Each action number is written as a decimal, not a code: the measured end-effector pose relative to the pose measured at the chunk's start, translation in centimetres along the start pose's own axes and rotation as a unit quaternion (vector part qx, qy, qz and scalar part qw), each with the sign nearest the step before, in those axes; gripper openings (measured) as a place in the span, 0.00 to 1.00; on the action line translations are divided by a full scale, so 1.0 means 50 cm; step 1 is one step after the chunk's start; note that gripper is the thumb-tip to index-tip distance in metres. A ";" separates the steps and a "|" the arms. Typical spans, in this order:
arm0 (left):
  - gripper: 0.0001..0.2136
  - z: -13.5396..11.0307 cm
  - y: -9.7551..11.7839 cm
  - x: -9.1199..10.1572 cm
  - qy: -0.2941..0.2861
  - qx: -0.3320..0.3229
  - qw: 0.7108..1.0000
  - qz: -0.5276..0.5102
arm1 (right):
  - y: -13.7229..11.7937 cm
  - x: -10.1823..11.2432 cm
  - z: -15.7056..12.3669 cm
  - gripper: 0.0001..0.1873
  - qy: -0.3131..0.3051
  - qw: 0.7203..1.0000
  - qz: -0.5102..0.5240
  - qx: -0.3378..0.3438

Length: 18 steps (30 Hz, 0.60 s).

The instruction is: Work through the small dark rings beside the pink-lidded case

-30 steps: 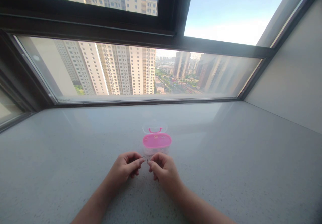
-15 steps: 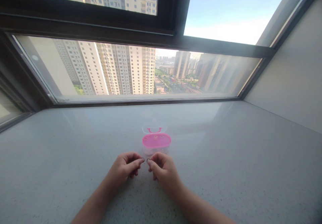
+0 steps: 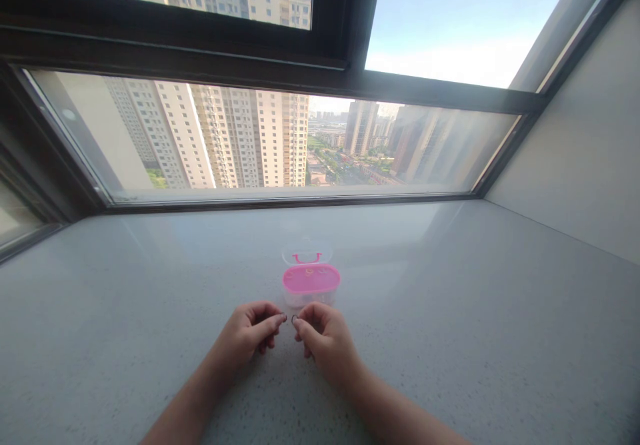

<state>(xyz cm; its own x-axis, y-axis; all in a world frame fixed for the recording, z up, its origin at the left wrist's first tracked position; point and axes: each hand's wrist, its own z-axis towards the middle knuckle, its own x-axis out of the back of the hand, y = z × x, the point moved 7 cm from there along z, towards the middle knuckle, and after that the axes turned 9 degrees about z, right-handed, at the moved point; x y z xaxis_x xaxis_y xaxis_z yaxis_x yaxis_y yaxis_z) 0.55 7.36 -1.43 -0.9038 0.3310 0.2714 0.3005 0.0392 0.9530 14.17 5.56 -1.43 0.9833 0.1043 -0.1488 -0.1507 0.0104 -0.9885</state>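
Between thumb and fingertips, my left hand (image 3: 253, 332) pinches a small dark ring (image 3: 285, 317); only part of its loop shows. My right hand (image 3: 327, 340) pinches a second small dark ring (image 3: 294, 319) the same way. A narrow gap separates the two rings. Just beyond my fingers stands a clear oval plastic box (image 3: 313, 300) with a pink inner tray (image 3: 311, 282). A few tiny pale ring-like pieces lie along the tray's far side. What the box holds below the tray is too blurred to tell.
Behind the box lies its clear lid (image 3: 290, 254) with a pink handle (image 3: 307, 260). Everything rests on a pale speckled sill (image 3: 450, 312). A dark window frame (image 3: 280, 202) borders the far edge, and a white wall (image 3: 575, 152) rises at the right.
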 end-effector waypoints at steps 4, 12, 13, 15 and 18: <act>0.12 0.003 -0.002 0.001 -0.001 -0.004 1.000 0.005 | -0.001 0.000 -0.001 0.05 0.001 1.000 0.000 -0.003; 0.11 0.002 0.003 0.002 -0.001 0.002 1.000 0.012 | 0.003 0.000 0.002 0.05 -0.003 1.000 0.001 -0.002; 0.11 0.002 0.004 0.002 0.000 0.003 1.000 0.010 | 0.003 0.000 0.002 0.06 -0.003 1.000 0.002 -0.002; 0.11 0.002 0.003 0.002 0.000 0.003 1.000 0.010 | 0.003 -0.001 0.001 0.06 -0.003 1.000 0.003 -0.002; 0.12 0.003 0.000 0.000 -0.004 0.000 1.000 0.013 | 0.002 -0.001 0.001 0.06 -0.002 1.000 0.002 -0.002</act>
<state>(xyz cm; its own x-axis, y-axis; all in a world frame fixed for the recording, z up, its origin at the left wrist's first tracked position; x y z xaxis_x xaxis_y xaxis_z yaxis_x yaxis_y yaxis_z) 0.58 7.50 -1.45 -0.8932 0.3388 0.2955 0.3244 0.0306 0.9454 14.11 5.59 -1.53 0.9825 0.1076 -0.1519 -0.1535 0.0070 -0.9881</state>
